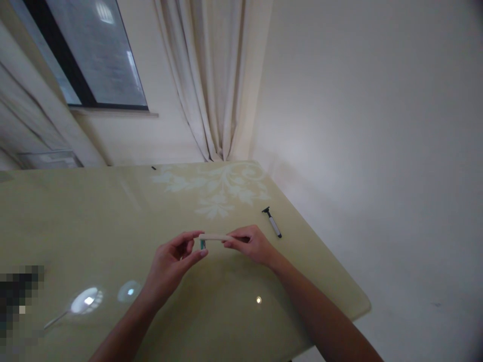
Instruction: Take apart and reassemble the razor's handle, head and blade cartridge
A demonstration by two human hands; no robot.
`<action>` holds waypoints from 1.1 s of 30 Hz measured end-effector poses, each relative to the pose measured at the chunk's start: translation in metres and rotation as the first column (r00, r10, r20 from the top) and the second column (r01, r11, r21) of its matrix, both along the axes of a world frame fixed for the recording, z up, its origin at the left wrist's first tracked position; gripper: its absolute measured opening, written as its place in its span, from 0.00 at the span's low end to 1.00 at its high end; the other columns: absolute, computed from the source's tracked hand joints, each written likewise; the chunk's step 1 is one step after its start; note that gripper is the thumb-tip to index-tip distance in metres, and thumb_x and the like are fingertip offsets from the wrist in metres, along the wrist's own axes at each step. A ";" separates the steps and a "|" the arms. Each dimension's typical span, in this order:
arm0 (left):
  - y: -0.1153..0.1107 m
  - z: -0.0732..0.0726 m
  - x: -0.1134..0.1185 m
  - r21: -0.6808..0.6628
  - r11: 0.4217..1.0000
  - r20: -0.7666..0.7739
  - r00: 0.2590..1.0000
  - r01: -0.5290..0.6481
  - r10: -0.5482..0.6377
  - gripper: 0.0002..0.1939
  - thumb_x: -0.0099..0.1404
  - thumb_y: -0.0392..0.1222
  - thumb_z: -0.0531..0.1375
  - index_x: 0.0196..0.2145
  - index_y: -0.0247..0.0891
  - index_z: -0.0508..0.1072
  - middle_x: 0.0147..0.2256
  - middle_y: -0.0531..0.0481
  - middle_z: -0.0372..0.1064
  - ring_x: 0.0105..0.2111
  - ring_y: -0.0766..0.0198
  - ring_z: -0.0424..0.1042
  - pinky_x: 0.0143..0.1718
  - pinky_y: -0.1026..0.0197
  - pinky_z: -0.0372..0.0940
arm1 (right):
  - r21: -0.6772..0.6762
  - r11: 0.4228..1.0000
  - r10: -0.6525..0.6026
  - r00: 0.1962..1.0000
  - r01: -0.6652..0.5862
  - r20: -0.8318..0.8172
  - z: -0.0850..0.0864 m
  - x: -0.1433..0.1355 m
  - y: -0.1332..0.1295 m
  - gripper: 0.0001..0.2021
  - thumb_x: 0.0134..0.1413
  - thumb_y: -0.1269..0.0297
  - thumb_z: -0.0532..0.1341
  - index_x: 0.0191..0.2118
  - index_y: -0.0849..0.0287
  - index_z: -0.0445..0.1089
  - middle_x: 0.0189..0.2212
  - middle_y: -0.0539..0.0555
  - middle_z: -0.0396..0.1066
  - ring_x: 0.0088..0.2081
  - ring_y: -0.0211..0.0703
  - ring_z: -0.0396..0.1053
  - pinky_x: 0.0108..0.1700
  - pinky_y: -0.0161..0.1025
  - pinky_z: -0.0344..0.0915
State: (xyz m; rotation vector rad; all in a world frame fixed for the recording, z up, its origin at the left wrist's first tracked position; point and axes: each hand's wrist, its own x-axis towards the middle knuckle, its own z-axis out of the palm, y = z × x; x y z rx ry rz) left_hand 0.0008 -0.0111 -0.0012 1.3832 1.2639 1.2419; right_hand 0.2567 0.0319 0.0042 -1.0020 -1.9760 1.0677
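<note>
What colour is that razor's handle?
The handle is mostly light grey, with a black end; head view.

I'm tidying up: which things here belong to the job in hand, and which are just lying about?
In use:
pale item with teal end, in left hand and right hand

Apparently lying about:
razor with grey handle
small dark object, too small to identify
</note>
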 end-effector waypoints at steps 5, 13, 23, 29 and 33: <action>0.002 0.002 -0.004 0.012 1.000 -0.063 0.998 -0.007 0.008 0.25 0.54 0.53 0.75 0.48 0.40 0.82 0.27 0.58 0.59 0.26 0.68 0.63 0.28 0.65 0.59 | 0.086 0.996 -0.015 0.998 0.009 0.068 -0.002 0.000 0.003 0.19 0.63 0.48 0.67 0.37 0.60 0.84 0.21 0.47 0.66 0.24 0.35 0.57 0.28 0.35 0.50; -0.002 -0.004 0.011 0.086 0.988 -0.127 0.985 0.130 -0.119 0.21 0.60 0.51 0.72 0.46 0.40 0.75 0.28 0.59 0.61 0.26 0.67 0.63 0.29 0.64 0.60 | 0.297 0.882 -0.385 0.923 0.364 0.011 0.012 0.043 0.035 0.23 0.68 0.49 0.61 0.27 0.59 0.76 0.24 0.49 0.64 0.29 0.39 0.62 0.34 0.36 0.56; 0.056 -0.002 0.107 0.001 0.963 -0.526 0.820 0.268 -0.227 0.21 0.57 0.48 0.71 0.48 0.41 0.79 0.36 0.50 0.74 0.35 0.60 0.71 0.38 0.60 0.65 | 0.257 0.723 -0.676 0.581 0.641 0.453 0.021 0.103 0.056 0.20 0.70 0.57 0.55 0.32 0.61 0.79 0.28 0.55 0.74 0.33 0.44 0.70 0.34 0.37 0.57; 0.096 -0.011 0.159 -0.068 0.992 -0.615 0.779 0.106 -0.125 0.20 0.62 0.48 0.67 0.51 0.41 0.80 0.38 0.46 0.79 0.40 0.54 0.76 0.46 0.52 0.63 | 0.194 0.717 -0.626 0.497 0.670 0.601 0.011 0.111 0.054 0.18 0.73 0.62 0.53 0.43 0.60 0.80 0.43 0.61 0.80 0.44 0.48 0.75 0.41 0.37 0.63; 0.095 -0.013 0.167 -0.052 0.997 -0.672 0.737 0.054 -0.075 0.21 0.61 0.48 0.67 0.52 0.44 0.81 0.41 0.44 0.80 0.49 0.46 0.74 0.52 0.47 0.60 | 0.170 0.659 -0.605 0.382 0.733 0.699 0.008 0.116 0.050 0.16 0.70 0.66 0.53 0.53 0.60 0.75 0.50 0.66 0.77 0.50 0.56 0.76 0.46 0.43 0.67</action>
